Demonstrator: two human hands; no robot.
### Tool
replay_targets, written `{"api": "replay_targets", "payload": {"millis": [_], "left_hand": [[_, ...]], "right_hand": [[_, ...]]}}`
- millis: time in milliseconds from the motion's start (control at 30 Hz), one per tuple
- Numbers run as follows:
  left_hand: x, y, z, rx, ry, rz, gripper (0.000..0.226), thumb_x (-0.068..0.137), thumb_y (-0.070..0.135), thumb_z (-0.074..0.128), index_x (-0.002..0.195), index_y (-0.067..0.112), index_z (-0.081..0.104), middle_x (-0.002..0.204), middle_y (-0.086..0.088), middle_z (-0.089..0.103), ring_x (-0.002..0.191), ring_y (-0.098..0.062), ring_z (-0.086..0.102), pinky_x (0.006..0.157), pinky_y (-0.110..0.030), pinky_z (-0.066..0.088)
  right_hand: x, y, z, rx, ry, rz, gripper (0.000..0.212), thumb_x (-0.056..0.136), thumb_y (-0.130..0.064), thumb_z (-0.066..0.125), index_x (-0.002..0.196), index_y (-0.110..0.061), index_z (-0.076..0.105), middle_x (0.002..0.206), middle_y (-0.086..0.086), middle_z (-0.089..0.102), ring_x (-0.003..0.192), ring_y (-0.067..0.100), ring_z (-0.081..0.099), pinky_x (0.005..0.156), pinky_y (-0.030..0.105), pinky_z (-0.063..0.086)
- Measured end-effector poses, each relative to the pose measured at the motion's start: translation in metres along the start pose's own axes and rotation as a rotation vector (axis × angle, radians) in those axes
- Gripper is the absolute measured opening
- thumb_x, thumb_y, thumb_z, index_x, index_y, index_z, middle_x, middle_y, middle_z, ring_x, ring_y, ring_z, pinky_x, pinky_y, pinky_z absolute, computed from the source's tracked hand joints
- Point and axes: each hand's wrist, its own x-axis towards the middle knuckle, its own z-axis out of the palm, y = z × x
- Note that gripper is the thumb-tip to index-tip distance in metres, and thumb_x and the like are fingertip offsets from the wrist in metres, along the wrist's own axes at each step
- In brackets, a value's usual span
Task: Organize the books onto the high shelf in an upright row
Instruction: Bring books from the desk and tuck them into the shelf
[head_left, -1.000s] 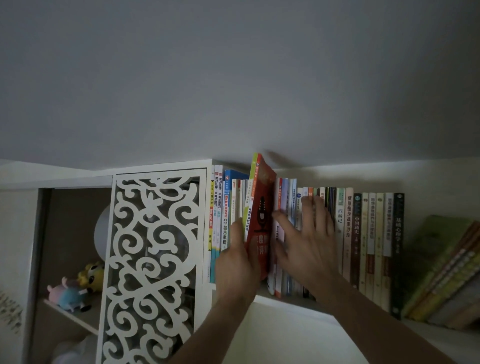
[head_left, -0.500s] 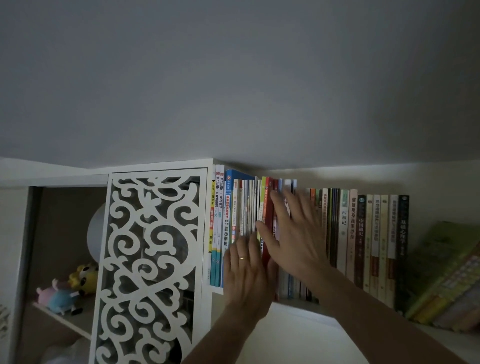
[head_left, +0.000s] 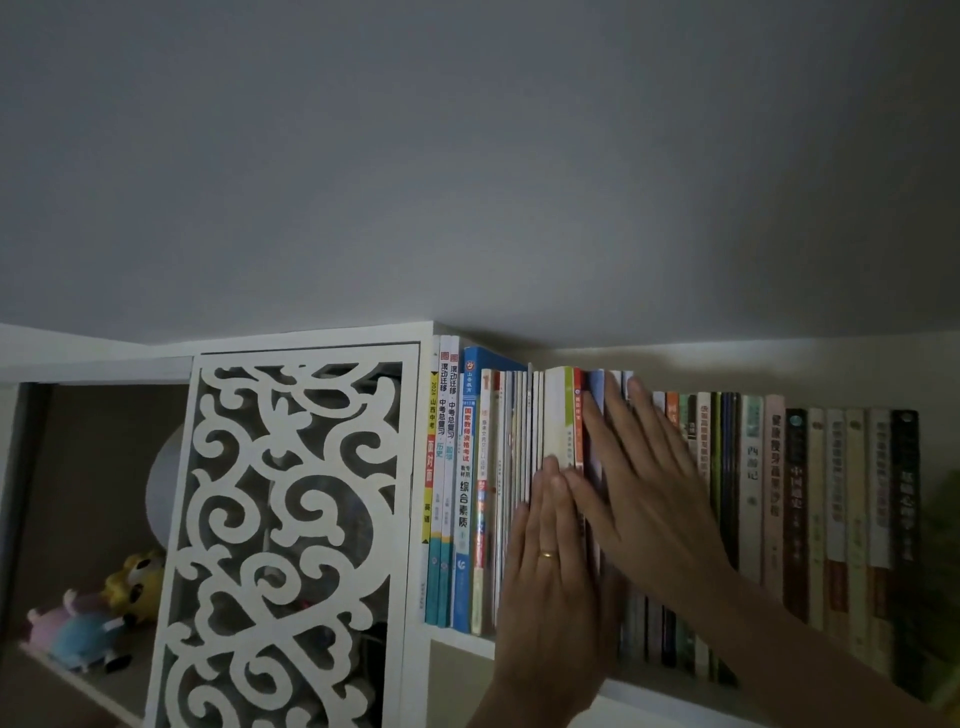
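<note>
A long upright row of books fills the high white shelf just under the ceiling. A red book stands in the row between a white-and-green spine and pale blue ones. My left hand, with a gold ring, presses flat with straight fingers against the spines left of the red book. My right hand lies flat across the spines to its right, fingers spread and pointing up-left. Neither hand grips anything.
A white fretwork cabinet door stands left of the books. Behind and left of it, an open compartment holds plush toys. Green books lean at the far right edge. The ceiling sits close above the book tops.
The red book, tilted and sticking out a second ago, now sits pushed in flush with the row. My left hand let go of it and flattened; my right hand slid left.
</note>
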Motion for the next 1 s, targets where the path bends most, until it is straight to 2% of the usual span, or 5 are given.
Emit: {"api": "replay_targets", "payload": {"millis": [200,433,600,733,1000], "left_hand": [[-0.005,-0.012,-0.014,-0.217,0.196,-0.017,0.071,0.106,0.05,0.042,0.165,0.027,0.009,0.163,0.003,0.037,0.149,-0.006,0.033,0.121,-0.032,0.033],[-0.007,-0.02,-0.021,-0.029,0.21,0.07,0.058,0.099,0.03,0.049,0.154,0.011,0.044,0.15,-0.005,0.053,0.144,-0.019,0.044,0.116,-0.047,0.041],[-0.002,-0.024,-0.004,0.017,0.222,-0.02,0.057,0.101,0.029,0.041,0.154,0.009,0.043,0.144,-0.012,0.058,0.139,-0.03,0.049,0.112,-0.052,0.046],[0.008,-0.029,0.005,0.056,0.142,-0.044,0.065,0.107,0.048,0.031,0.161,0.014,0.027,0.156,-0.01,0.041,0.156,-0.029,0.022,0.125,-0.048,0.025],[0.004,-0.017,-0.01,-0.117,0.056,-0.002,0.081,0.105,0.062,0.027,0.165,0.015,0.002,0.173,-0.005,-0.009,0.16,-0.022,-0.006,0.13,-0.041,0.003]], "right_hand": [[0.003,-0.01,-0.003,0.173,0.046,0.051,0.06,0.101,-0.062,0.034,0.139,-0.021,0.053,0.167,0.007,0.023,0.157,0.023,0.009,0.123,0.056,0.02],[0.043,-0.017,-0.019,0.107,0.049,0.101,0.074,0.099,-0.067,0.028,0.155,-0.02,0.034,0.17,0.003,0.013,0.157,0.026,0.002,0.125,0.053,0.014],[0.073,-0.011,-0.023,0.101,-0.096,-0.085,0.068,0.093,-0.073,0.037,0.133,-0.019,0.048,0.136,0.003,0.059,0.132,0.023,0.05,0.117,0.04,0.029],[0.089,0.003,-0.022,0.073,-0.139,-0.133,0.063,0.083,-0.079,0.051,0.118,-0.026,0.051,0.111,-0.007,0.063,0.101,0.012,0.058,0.095,0.03,0.035],[0.102,0.011,-0.045,0.3,-0.386,-0.042,0.063,0.078,-0.058,0.077,0.132,-0.031,0.058,0.117,-0.01,0.069,0.098,0.008,0.064,0.086,0.034,0.053]]}}
